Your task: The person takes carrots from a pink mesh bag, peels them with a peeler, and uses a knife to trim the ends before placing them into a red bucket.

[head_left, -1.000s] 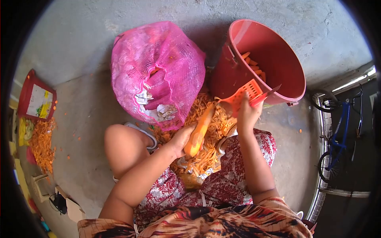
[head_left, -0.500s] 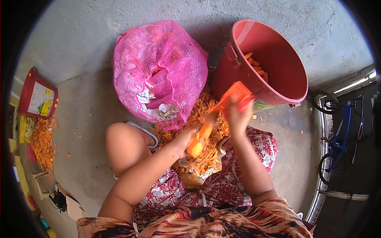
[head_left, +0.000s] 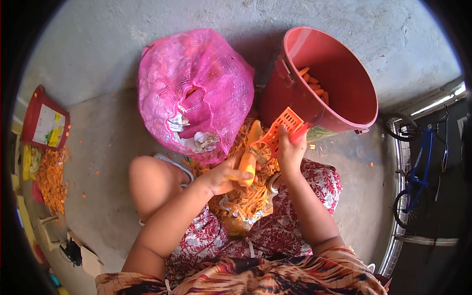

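My left hand [head_left: 227,176] is closed around the lower part of a peeled-looking carrot [head_left: 249,167], holding it slanted above the heap of peelings [head_left: 246,200] between my legs. My right hand [head_left: 291,153], above the right side of that heap, grips an orange slotted peeler [head_left: 281,130], its end against the carrot; a red handle [head_left: 299,132] also shows in that grip. My bent left knee [head_left: 151,179] is just left of the heap. Beyond the heap, to its left, sits a pink mesh sack [head_left: 164,93] with crumpled paper [head_left: 205,141] in its mouth; beyond it to the right stands a big red bucket [head_left: 278,101] with carrots [head_left: 314,86] inside. Well left of the heap are a smaller red bucket [head_left: 30,118] and a second pile of orange scraps [head_left: 51,174] on the floor [head_left: 110,196]. Well to its right is a blue bicycle [head_left: 418,178].
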